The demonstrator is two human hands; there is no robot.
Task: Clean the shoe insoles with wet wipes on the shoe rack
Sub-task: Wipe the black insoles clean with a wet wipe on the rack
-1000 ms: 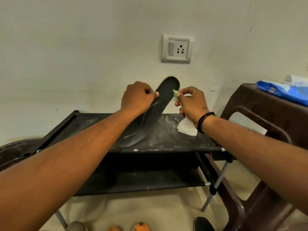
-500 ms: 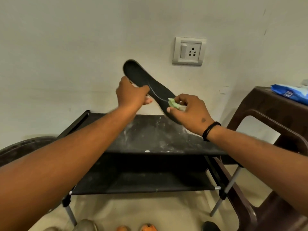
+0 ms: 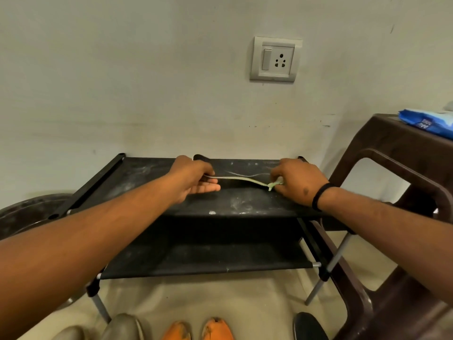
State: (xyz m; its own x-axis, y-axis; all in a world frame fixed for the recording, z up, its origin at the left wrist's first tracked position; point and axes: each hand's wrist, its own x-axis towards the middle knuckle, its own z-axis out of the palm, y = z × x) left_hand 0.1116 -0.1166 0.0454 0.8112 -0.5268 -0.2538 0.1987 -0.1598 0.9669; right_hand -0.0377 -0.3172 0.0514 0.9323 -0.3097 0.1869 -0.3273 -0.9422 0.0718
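Observation:
A black insole (image 3: 245,180) with a pale edge lies low and nearly flat over the dusty top shelf of the black shoe rack (image 3: 232,204), seen almost edge-on. My left hand (image 3: 193,179) grips its left end, fingers under it and thumb on top. My right hand (image 3: 297,181) pinches a crumpled greenish wet wipe (image 3: 273,185) against the insole's right end. Whether the insole touches the shelf I cannot tell.
A blue wet-wipe pack (image 3: 427,122) lies on a brown plastic stool (image 3: 392,153) at the right, close to the rack. A wall socket (image 3: 275,59) sits above. Several shoes (image 3: 196,328) stand on the floor in front, a dark tub (image 3: 27,212) at the left.
Both hands have brought the insole down from a raised, tilted hold to a flat position just over the top shelf. The right hand with the wipe has slid out to the insole's right end.

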